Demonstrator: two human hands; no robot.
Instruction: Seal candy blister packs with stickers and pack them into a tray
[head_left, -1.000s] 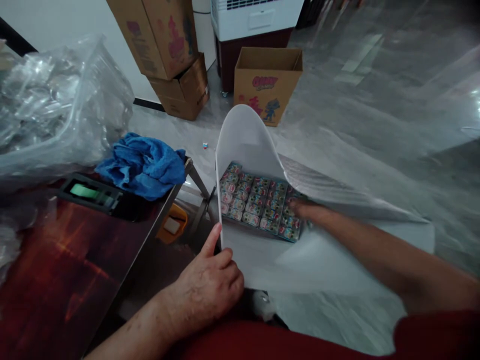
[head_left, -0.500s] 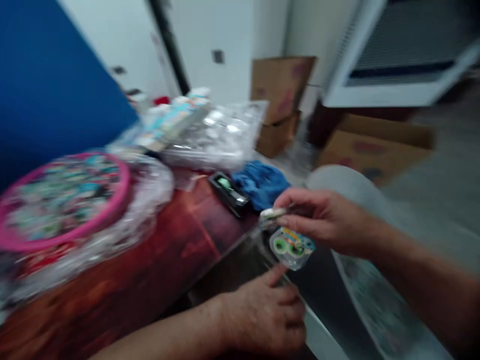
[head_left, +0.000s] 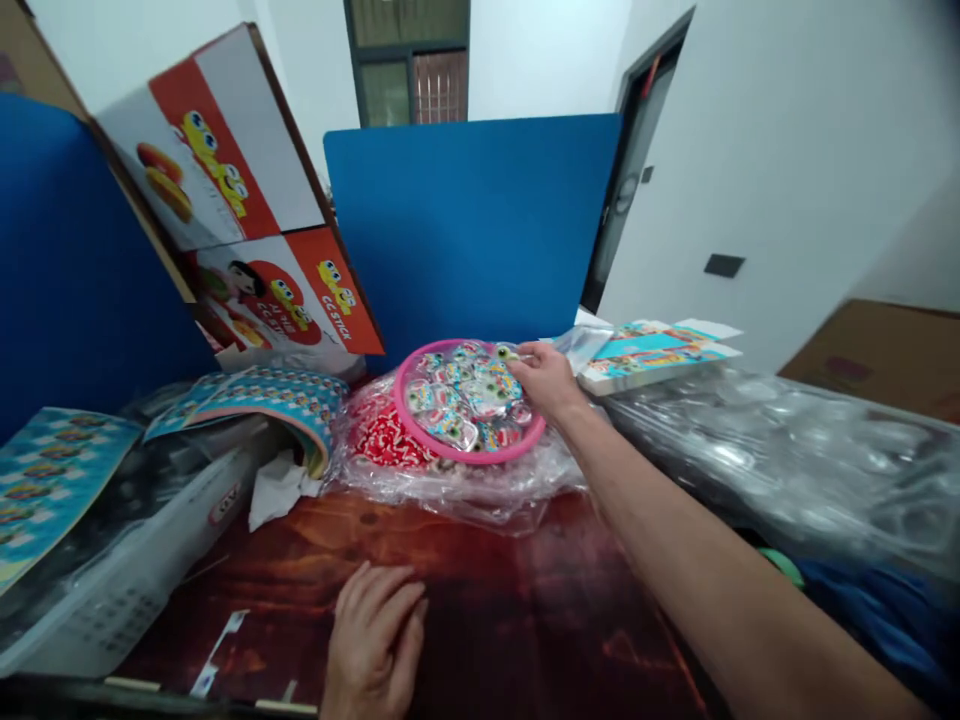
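My right hand (head_left: 546, 378) reaches across the table to the right rim of a pink round basket (head_left: 420, 440) heaped with small colourful blister packets (head_left: 463, 402). Its fingers pinch one small packet (head_left: 507, 352) at the basket's far edge. The basket sits on crumpled clear plastic (head_left: 480, 488). My left hand (head_left: 373, 640) lies flat, palm down, on the dark red tabletop (head_left: 525, 620) near the front edge, holding nothing.
Blue partition panels (head_left: 472, 220) stand behind the table. A printed carton (head_left: 240, 210) leans at the back left. Printed card sheets (head_left: 45, 480) and a white tray lie at left. A stack of cards (head_left: 652, 350) and bags of clear plastic shells (head_left: 787, 460) fill the right.
The view swung from the floor-side bag of packets up to the tabletop. My right hand carried a packet over to the pink basket. My left hand let go of the white bag and came to rest on the table.
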